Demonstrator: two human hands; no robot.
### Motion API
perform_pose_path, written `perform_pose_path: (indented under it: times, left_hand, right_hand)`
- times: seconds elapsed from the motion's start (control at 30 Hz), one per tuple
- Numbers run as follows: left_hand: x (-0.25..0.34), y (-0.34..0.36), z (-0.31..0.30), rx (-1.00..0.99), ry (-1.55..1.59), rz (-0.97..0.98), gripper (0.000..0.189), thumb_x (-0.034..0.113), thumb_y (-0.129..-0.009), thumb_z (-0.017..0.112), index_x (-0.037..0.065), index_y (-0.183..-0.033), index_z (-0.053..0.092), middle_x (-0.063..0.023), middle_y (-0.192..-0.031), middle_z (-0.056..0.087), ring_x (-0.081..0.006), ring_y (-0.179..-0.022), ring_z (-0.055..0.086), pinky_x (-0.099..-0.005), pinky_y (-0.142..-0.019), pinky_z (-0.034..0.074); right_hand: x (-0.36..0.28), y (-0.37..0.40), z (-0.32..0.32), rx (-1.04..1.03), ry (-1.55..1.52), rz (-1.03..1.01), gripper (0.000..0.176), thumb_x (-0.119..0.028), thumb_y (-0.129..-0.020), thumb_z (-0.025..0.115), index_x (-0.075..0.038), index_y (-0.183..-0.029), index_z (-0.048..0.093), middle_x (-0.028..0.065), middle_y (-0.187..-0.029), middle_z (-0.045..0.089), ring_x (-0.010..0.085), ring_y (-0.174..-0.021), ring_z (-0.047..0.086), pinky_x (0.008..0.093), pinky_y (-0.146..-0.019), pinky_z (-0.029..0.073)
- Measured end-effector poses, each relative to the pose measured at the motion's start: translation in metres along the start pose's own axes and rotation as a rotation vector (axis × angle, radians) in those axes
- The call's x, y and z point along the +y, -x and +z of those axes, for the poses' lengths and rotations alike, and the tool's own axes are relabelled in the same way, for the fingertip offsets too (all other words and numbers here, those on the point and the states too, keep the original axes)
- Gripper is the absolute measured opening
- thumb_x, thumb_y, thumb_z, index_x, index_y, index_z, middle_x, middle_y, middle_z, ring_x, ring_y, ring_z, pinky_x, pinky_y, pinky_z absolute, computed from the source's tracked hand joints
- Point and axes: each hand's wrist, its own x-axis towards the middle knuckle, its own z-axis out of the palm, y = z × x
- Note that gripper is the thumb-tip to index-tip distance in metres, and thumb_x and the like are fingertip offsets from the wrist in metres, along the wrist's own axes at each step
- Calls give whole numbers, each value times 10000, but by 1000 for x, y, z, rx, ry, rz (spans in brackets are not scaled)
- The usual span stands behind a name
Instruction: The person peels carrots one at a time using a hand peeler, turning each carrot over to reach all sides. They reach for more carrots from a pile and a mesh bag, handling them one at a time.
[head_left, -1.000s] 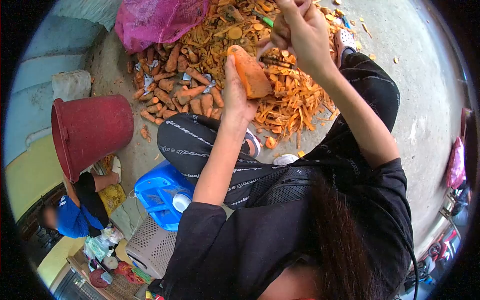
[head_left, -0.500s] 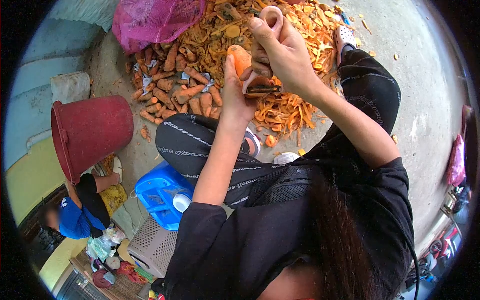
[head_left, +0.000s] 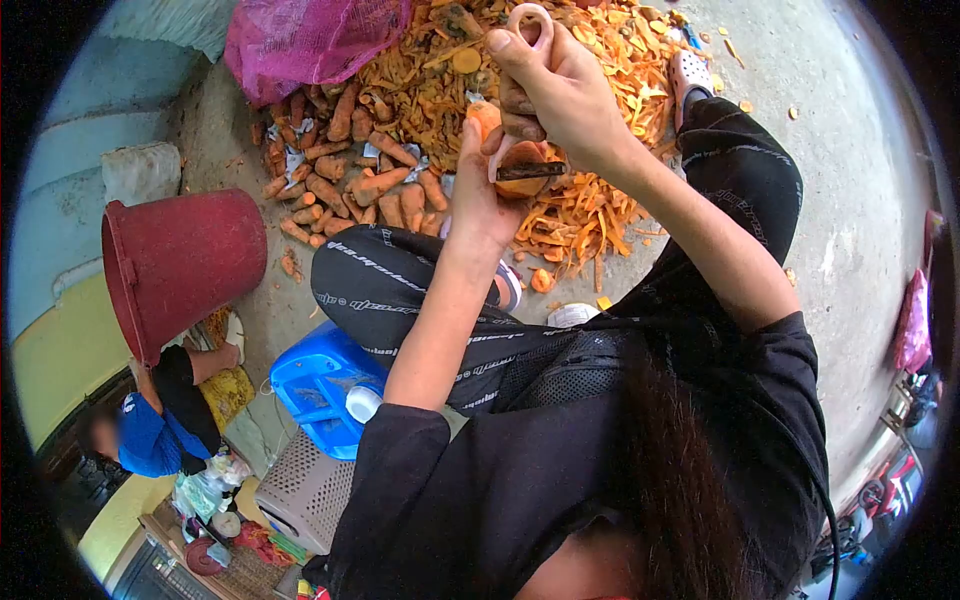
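Observation:
My left hand [head_left: 481,195] is closed around an orange carrot [head_left: 486,118] whose tip shows above the fingers. Against the carrot lies the blade end of a peeler [head_left: 530,20], which has a pale ring-shaped handle end. My right hand [head_left: 565,90] grips the peeler's handle, just above and to the right of my left hand. Part of the carrot is hidden behind the fingers and the peeler. Beyond the hands is a heap of orange peelings [head_left: 600,215], and to its left lie several unpeeled carrots [head_left: 370,185] on the ground.
A pink mesh bag [head_left: 300,50] lies at the upper left. A red bucket [head_left: 185,265], a blue jug [head_left: 325,385] and a grey perforated box [head_left: 305,490] stand to the left. Another person in blue [head_left: 155,440] sits at the far left.
My right hand and the peeler have shifted slightly to the left and up at the handle end. The carrot shows a little lower and further right, with more orange visible beside the blade.

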Motion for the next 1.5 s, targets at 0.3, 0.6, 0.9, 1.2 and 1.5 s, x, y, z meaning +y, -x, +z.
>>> perform_pose_path:
  times: [0.3, 0.6, 0.9, 1.2, 1.5]
  left_hand:
    - [-1, -8, -25, -294, 82, 53, 312, 459, -924, 463, 168, -931, 578, -25, -935, 631, -184, -880, 628, -372, -783, 539]
    - [-3, 1, -8, -239, 85, 108, 375, 497, -935, 405, 194, -799, 579, -23, -887, 642, -170, -879, 633, -389, -790, 539]
    - [-14, 8, 10, -190, -275, 301, 506, 511, -946, 358, 103, -1232, 444, -46, -987, 563, -166, -909, 596, -346, -741, 540]
    - [-17, 13, 5, -256, -421, 95, 478, 484, -958, 309, 59, -1124, 452, -97, -868, 568, -190, -726, 616, -351, -567, 559]
    - [4, -7, -10, -80, 61, 64, 384, 417, -942, 414, 95, -1144, 474, -87, -929, 591, -226, -805, 619, -400, -599, 553]
  right_hand:
    - [4, -3, -8, 55, -64, 207, 200, -232, -943, 522, -115, -846, 393, -59, -613, 358, 14, -461, 318, 180, -396, 286]
    - [-3, -4, -3, 131, -195, 316, 166, -191, -930, 513, -92, -840, 415, -32, -636, 400, 33, -472, 382, 197, -429, 407]
    - [-2, -24, -21, 133, -136, 236, 181, -220, -938, 517, -109, -869, 392, -30, -623, 389, 45, -477, 382, 204, -439, 431]
    - [40, -105, -101, 429, 636, -335, 183, -212, -926, 506, -57, -915, 409, 68, -734, 496, 192, -570, 501, 317, -589, 487]
    - [-36, -29, -15, 102, -12, -176, 152, -191, -968, 436, -138, -869, 333, -41, -589, 334, 62, -428, 321, 216, -395, 336]
